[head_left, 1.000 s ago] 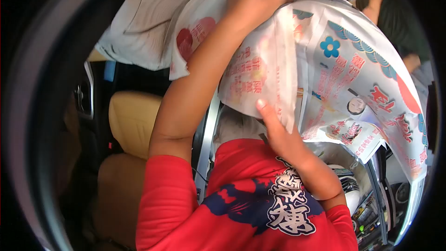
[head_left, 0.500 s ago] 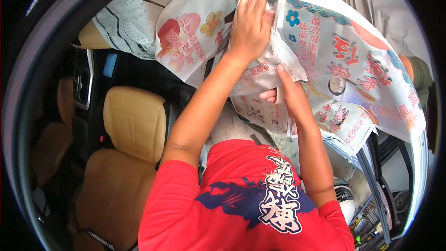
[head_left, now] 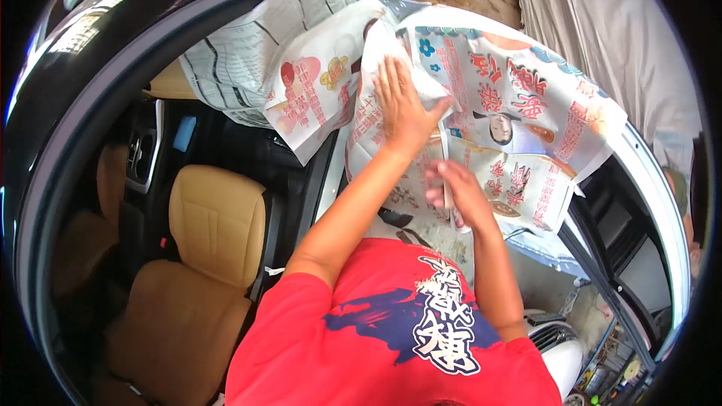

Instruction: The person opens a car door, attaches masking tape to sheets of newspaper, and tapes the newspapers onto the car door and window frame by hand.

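Printed paper sheets with red lettering and blue flowers (head_left: 519, 68) drape over the open car door on the right. My left hand (head_left: 404, 109) lies flat on a white, creased part of the paper (head_left: 387, 45), fingers stretched out and the thumb spread to the right. Below it and to the right, my right hand (head_left: 460, 194) is beside a narrow upright paper edge. Its fingers are smeared by motion, so whether they grip that edge does not show. Another printed sheet (head_left: 308, 86) hangs to the left of my left hand.
On the left is the car interior with a tan seat (head_left: 218, 225) and a blue object (head_left: 184, 134) by the console. Newspaper (head_left: 248, 53) covers part of the front. The door's window frame (head_left: 602, 308) is at right. A grey cloth (head_left: 594, 30) hangs behind.
My left hand has slid down the paper, its fingers now flatter. My right hand has come off the lower corner of the white fold and moved lower. The view has shifted.
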The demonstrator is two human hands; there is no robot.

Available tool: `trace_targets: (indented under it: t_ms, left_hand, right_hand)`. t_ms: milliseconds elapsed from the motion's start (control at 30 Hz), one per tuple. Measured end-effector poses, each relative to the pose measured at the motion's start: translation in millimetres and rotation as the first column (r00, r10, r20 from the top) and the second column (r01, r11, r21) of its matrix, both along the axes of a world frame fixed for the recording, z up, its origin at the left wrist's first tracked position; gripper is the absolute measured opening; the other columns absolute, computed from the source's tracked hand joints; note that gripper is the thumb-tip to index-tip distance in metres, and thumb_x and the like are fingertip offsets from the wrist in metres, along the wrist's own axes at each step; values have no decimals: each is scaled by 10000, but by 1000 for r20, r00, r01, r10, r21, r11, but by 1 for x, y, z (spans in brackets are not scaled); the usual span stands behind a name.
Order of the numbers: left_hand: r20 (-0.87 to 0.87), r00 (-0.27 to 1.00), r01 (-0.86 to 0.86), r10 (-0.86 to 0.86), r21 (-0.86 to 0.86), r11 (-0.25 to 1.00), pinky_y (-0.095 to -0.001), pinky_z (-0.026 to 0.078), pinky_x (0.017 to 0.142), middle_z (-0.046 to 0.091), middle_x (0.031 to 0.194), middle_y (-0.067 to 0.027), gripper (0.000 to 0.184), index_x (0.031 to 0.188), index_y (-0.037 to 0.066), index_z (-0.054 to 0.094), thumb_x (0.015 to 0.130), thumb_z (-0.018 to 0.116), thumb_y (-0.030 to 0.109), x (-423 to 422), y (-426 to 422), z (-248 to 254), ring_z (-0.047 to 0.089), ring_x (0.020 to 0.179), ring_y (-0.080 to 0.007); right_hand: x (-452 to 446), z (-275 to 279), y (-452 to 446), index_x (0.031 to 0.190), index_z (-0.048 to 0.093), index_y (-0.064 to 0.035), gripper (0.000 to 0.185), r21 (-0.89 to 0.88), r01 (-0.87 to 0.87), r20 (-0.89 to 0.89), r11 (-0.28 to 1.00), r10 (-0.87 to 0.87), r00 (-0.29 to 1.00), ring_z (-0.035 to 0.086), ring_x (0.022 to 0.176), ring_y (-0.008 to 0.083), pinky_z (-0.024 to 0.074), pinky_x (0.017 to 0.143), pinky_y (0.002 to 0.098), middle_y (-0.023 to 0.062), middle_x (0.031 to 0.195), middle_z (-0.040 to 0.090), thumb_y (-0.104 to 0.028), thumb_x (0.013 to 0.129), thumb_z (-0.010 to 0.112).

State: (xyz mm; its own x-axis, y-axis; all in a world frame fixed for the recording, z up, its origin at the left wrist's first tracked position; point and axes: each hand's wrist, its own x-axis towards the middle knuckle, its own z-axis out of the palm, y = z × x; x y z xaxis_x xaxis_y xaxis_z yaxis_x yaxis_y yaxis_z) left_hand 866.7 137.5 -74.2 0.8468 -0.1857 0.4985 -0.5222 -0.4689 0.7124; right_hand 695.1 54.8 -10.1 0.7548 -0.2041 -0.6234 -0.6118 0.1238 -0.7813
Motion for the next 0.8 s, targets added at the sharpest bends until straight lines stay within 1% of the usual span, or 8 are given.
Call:
trace_targets:
  t_ms: [167, 200, 300, 400, 533, 633, 767, 800]
  left_hand:
    - [-80, 993, 71, -82, -140, 988, -564, 124, 1254, 268, 1608, -340, 999, 1558, -104, 246, 890, 734, 456, -8, 11, 15, 189, 1538, -455]
    - [-52, 995, 76, -89, -210, 975, -540, 161, 1248, 333, 1586, -303, 789, 1537, -92, 320, 966, 653, 338, -6, 18, 17, 264, 1507, -443]
    - [-21, 1000, -18, 12, -331, 943, -489, 226, 1233, 398, 1550, -263, 615, 1501, -66, 409, 1023, 572, 285, 26, 30, 7, 351, 1459, -409]
    - [-209, 973, -7, -102, -465, 885, -460, 301, 1199, 442, 1505, -258, 506, 1469, -49, 451, 1025, 541, 174, 74, 40, 15, 400, 1418, -398]
    - [-222, 937, 105, -269, -557, 824, -415, 323, 1195, 479, 1499, -258, 509, 1494, -48, 416, 1000, 465, 65, 133, 21, 9, 432, 1429, -364]
    - [-250, 858, 100, -449, -776, 623, -357, 317, 1192, 450, 1557, -234, 594, 1549, -50, 324, 979, 442, 72, 150, 7, 14, 408, 1471, -281]
    - [-247, 798, 20, -550, -901, 433, -367, 313, 1200, 432, 1554, -273, 608, 1558, -49, 269, 965, 399, -15, 147, 6, 23, 423, 1475, -314]
    - [-265, 795, 36, -545, -877, 479, -368, 312, 1201, 430, 1555, -271, 597, 1551, -44, 281, 965, 393, -21, 147, 9, 25, 418, 1479, -312]
  right_hand:
    - [-67, 2, 5, 1415, 555, -12, 440, -6, -152, -33, 988, 152, 988, 696, 845, 155, 561, 740, 284, 104, 1244, 693, -277, 1064, 550]
    - [-77, 3, 2, 1415, 554, -3, 425, -9, -185, -26, 983, 185, 982, 696, 850, 159, 562, 759, 290, 103, 1251, 693, -239, 1062, 553]
    - [-88, 41, -5, 1430, 548, 6, 402, 68, -193, -1, 979, 194, 981, 699, 858, 163, 564, 783, 293, 123, 1274, 692, -134, 1053, 550]
    - [-71, 90, -2, 1433, 555, 7, 397, -20, -258, 108, 966, 259, 960, 700, 854, 157, 567, 802, 292, 127, 1260, 700, -61, 1044, 512]
    - [-26, 135, 23, 1428, 572, -29, 392, -238, -306, 179, 922, 352, 919, 714, 877, 156, 567, 817, 295, 118, 1251, 702, -47, 1043, 503]
    - [3, 135, 43, 1427, 574, -56, 380, -345, -345, 180, 873, 422, 888, 729, 889, 172, 567, 811, 307, 131, 1235, 706, -72, 1052, 516]
    - [23, 121, 56, 1423, 566, -46, 372, -396, -379, 177, 836, 475, 862, 734, 890, 204, 562, 831, 338, 156, 1228, 705, -85, 1056, 518]
    - [24, 112, 56, 1422, 566, -46, 372, -383, -384, 169, 840, 473, 865, 733, 892, 205, 561, 838, 340, 152, 1227, 707, -85, 1055, 519]
